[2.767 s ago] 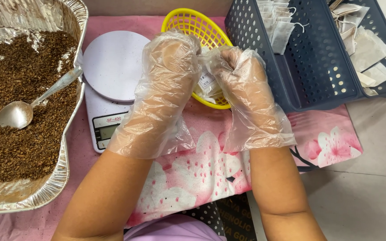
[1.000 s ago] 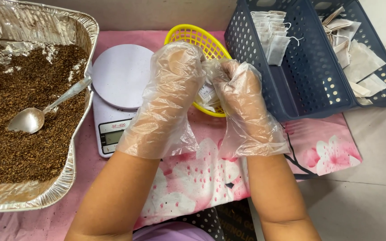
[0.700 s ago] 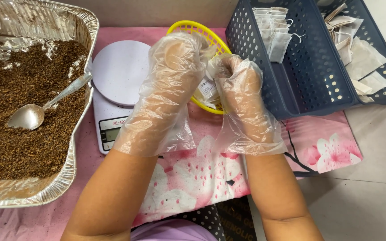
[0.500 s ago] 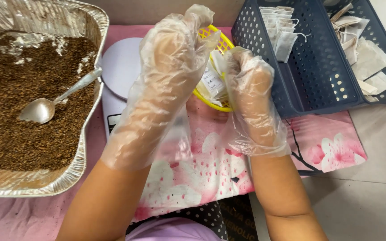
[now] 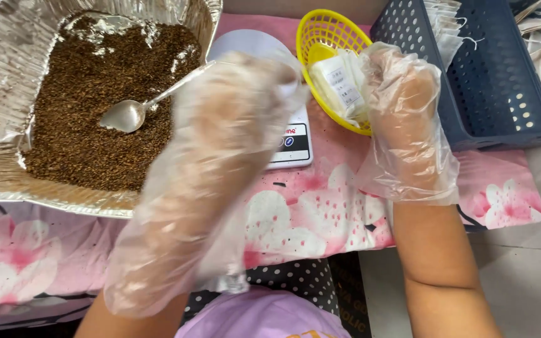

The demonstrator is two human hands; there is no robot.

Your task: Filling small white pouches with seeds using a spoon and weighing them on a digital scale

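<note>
1. The right hand (image 5: 402, 119), in a loose clear glove, sits right of centre, fingers closed on a small white sachet (image 5: 340, 84) held over the yellow basket (image 5: 327, 37).
2. The left hand (image 5: 233, 125), also gloved, is blurred at centre and holds nothing, fingers loosely spread above the white scale (image 5: 289, 138).
3. Upper left, a foil tray (image 5: 1, 181) holds brown grains (image 5: 76, 131) with a metal spoon (image 5: 129, 114) lying in them.
4. Upper right, a blue crate (image 5: 471, 94) holds more white sachets.
5. A pink floral cloth (image 5: 308, 213) covers the table.
</note>
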